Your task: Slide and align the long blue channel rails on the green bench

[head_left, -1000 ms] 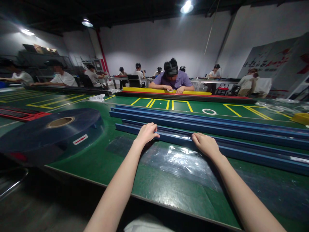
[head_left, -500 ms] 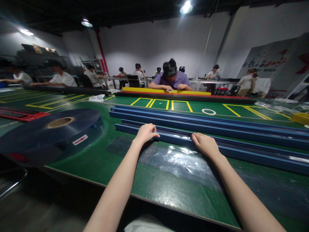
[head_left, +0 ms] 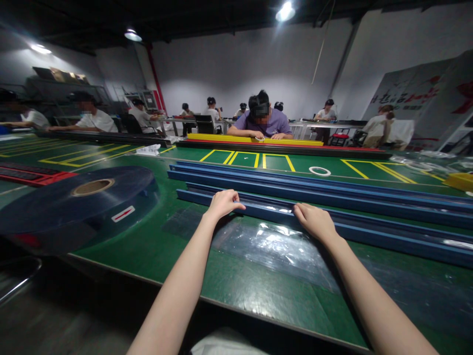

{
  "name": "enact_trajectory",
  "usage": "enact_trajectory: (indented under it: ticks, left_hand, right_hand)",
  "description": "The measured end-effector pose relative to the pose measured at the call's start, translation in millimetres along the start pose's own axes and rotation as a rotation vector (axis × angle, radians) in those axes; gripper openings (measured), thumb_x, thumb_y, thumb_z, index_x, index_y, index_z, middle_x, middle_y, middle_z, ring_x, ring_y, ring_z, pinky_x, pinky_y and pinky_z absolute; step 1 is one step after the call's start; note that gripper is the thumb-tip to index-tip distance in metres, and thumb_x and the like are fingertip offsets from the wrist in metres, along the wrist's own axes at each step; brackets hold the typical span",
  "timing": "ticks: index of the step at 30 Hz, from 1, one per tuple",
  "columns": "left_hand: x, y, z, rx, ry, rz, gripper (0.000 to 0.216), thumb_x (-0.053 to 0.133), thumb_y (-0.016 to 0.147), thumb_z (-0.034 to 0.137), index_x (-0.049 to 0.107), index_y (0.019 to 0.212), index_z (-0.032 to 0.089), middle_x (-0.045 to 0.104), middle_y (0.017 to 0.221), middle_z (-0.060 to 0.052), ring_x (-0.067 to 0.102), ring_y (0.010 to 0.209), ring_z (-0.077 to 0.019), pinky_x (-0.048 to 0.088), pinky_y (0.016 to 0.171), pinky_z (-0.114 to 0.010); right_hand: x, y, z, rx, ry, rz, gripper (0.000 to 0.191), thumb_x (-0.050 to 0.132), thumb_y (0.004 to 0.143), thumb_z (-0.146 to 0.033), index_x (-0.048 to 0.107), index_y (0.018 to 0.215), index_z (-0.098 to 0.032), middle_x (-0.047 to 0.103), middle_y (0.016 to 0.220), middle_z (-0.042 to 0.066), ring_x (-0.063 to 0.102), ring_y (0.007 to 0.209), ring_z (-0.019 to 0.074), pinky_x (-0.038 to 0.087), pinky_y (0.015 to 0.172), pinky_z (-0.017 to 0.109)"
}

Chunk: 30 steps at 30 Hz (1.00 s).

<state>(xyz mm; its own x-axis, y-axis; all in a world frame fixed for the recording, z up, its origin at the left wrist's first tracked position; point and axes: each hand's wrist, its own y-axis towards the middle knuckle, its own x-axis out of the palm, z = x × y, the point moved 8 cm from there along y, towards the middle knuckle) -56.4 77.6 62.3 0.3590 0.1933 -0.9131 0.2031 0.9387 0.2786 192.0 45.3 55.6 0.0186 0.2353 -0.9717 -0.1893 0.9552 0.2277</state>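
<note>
The nearer long blue channel rail (head_left: 258, 211) lies across the table in front of me. My left hand (head_left: 226, 201) is curled over its near edge, thumb pointing right and fingertips inside the groove. Farther right, my right hand (head_left: 314, 220) grips the same rail, knuckles up, its fingertips mostly hidden in the groove. A shiny clear strip (head_left: 283, 210) shows in the groove between my hands. Below the rail, clear plastic film (head_left: 273, 246) lies flat on the green table (head_left: 254, 301).
Behind the nearer rail lie more blue rails (head_left: 314, 190). A big roll of clear film (head_left: 121, 182) stands at the left edge, with red rails (head_left: 48, 176) beyond. A white ring (head_left: 320, 171) lies farther back. A co-worker (head_left: 264, 116) bends over a yellow rail (head_left: 221, 138) opposite.
My hands hold the same places on the rail. Across the table, the co-worker's head and one hand have shifted slightly.
</note>
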Motion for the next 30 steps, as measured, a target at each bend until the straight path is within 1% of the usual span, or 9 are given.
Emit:
enact_trajectory:
  ticks: [4, 8, 13, 16, 21, 24, 26, 30]
  left_hand:
    - [0.6, -0.9, -2.6, -0.041, -0.007, 0.008, 0.030, 0.068, 0.065, 0.051, 0.062, 0.069, 0.022, 0.067, 0.080, 0.000, 0.060, 0.077, -0.0191, 0.035, 0.058, -0.024]
    - [1.0, -1.8, -3.6, -0.048, -0.010, 0.020, 0.031, 0.068, 0.065, 0.052, 0.061, 0.070, 0.022, 0.067, 0.081, 0.000, 0.061, 0.078, -0.0194, 0.036, 0.059, -0.024]
    - [1.3, -3.0, -1.3, 0.003, 0.008, 0.036, 0.031, 0.068, 0.067, 0.050, 0.059, 0.071, 0.021, 0.065, 0.082, -0.001, 0.060, 0.078, -0.0188, 0.037, 0.059, -0.024]
    - [1.5, -3.9, 2.3, 0.051, 0.022, 0.044, 0.030, 0.066, 0.070, 0.049, 0.058, 0.073, 0.020, 0.064, 0.081, -0.001, 0.059, 0.077, -0.0180, 0.037, 0.060, -0.024]
    - [2.1, -3.4, 14.0, 0.171, 0.133, 0.017, 0.026, 0.062, 0.077, 0.044, 0.056, 0.074, 0.019, 0.063, 0.081, -0.003, 0.058, 0.080, -0.0184, 0.037, 0.062, -0.025]
    - [3.0, -2.5, 21.4, 0.252, 0.188, -0.024, 0.023, 0.061, 0.079, 0.041, 0.055, 0.073, 0.019, 0.062, 0.079, -0.003, 0.058, 0.078, -0.0184, 0.037, 0.062, -0.025]
    - [3.3, -2.2, 24.5, 0.287, 0.200, -0.047, 0.022, 0.060, 0.080, 0.039, 0.054, 0.072, 0.019, 0.062, 0.079, -0.003, 0.058, 0.077, -0.0180, 0.037, 0.062, -0.025]
    - [2.8, -3.0, 26.7, 0.336, 0.211, -0.034, 0.021, 0.058, 0.081, 0.038, 0.054, 0.073, 0.019, 0.061, 0.079, -0.003, 0.057, 0.077, -0.0178, 0.038, 0.064, -0.025]
  right_hand:
    - [0.7, 0.5, 0.1, -0.004, 0.004, 0.003, 0.039, 0.025, 0.093, -0.035, 0.061, 0.086, -0.021, 0.067, 0.093, 0.004, 0.061, 0.078, 0.0170, 0.030, 0.057, 0.025]
    - [-1.1, 0.1, 0.5, -0.006, 0.005, 0.028, 0.038, 0.026, 0.092, -0.034, 0.061, 0.085, -0.021, 0.066, 0.091, 0.004, 0.061, 0.077, 0.0164, 0.030, 0.056, 0.025]
    - [-8.6, -0.3, -1.1, -0.015, 0.053, 0.116, 0.033, 0.031, 0.090, -0.033, 0.062, 0.083, -0.022, 0.065, 0.086, 0.003, 0.058, 0.077, 0.0156, 0.029, 0.055, 0.024]
    - [-11.6, 3.4, -6.9, -0.048, 0.080, 0.171, 0.031, 0.033, 0.089, -0.031, 0.063, 0.085, -0.021, 0.064, 0.087, 0.004, 0.056, 0.081, 0.0165, 0.032, 0.059, 0.025]
    - [-17.2, 14.4, -33.8, -0.226, 0.104, 0.234, 0.032, 0.033, 0.090, -0.029, 0.064, 0.091, -0.018, 0.063, 0.093, 0.008, 0.052, 0.089, 0.0196, 0.036, 0.075, 0.029]
    - [-19.4, 19.3, -53.9, -0.335, 0.123, 0.228, 0.036, 0.034, 0.091, -0.036, 0.060, 0.105, -0.016, 0.060, 0.106, 0.010, 0.051, 0.096, 0.0218, 0.036, 0.082, 0.032]
    - [-19.2, 22.2, -67.4, -0.394, 0.124, 0.212, 0.043, 0.036, 0.090, -0.043, 0.055, 0.114, -0.014, 0.057, 0.114, 0.012, 0.050, 0.102, 0.0233, 0.037, 0.084, 0.034]
    - [-14.6, 31.4, -95.7, -0.483, 0.119, 0.165, 0.054, 0.041, 0.086, -0.053, 0.050, 0.122, -0.013, 0.053, 0.121, 0.015, 0.050, 0.107, 0.0256, 0.038, 0.087, 0.036]
